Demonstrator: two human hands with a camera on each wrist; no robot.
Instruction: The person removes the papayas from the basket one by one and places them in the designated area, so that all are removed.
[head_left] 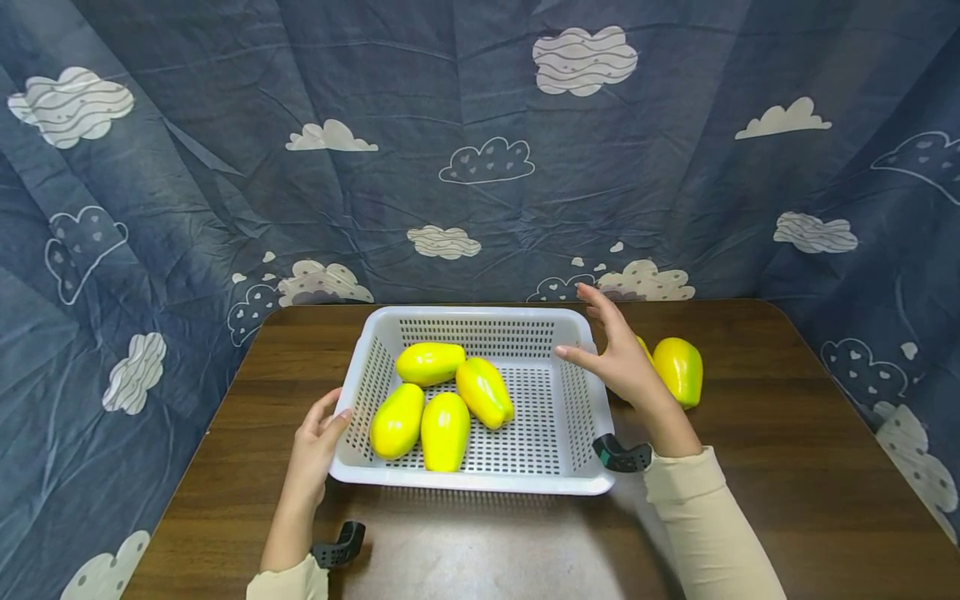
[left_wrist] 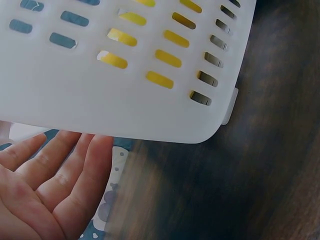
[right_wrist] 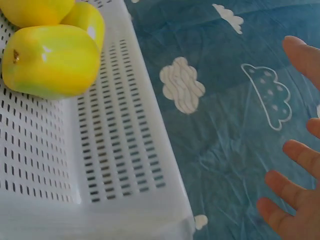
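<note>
A white slotted plastic basket [head_left: 525,482] sits before me on the table. Several glossy yellow papayas [head_left: 483,392] lie in its left and middle part. My left hand [head_left: 315,446] grips the basket's left side, thumb at the rim and fingers [left_wrist: 95,165] against the outside. Over the right rim, my right hand [head_left: 618,358] hovers with its fingers spread and nothing held; in the right wrist view the hand [right_wrist: 300,195] is apart from the basket. Beyond it on the table stands another papaya [head_left: 678,372], with a further yellow one mostly hidden behind the hand.
The dark wooden table [head_left: 810,467] extends to both sides of the basket. A blue cloth with white clouds [head_left: 487,217] hangs behind the table and along both sides. A black wrist device [head_left: 622,455] is by the right cuff, another [head_left: 340,545] by the left.
</note>
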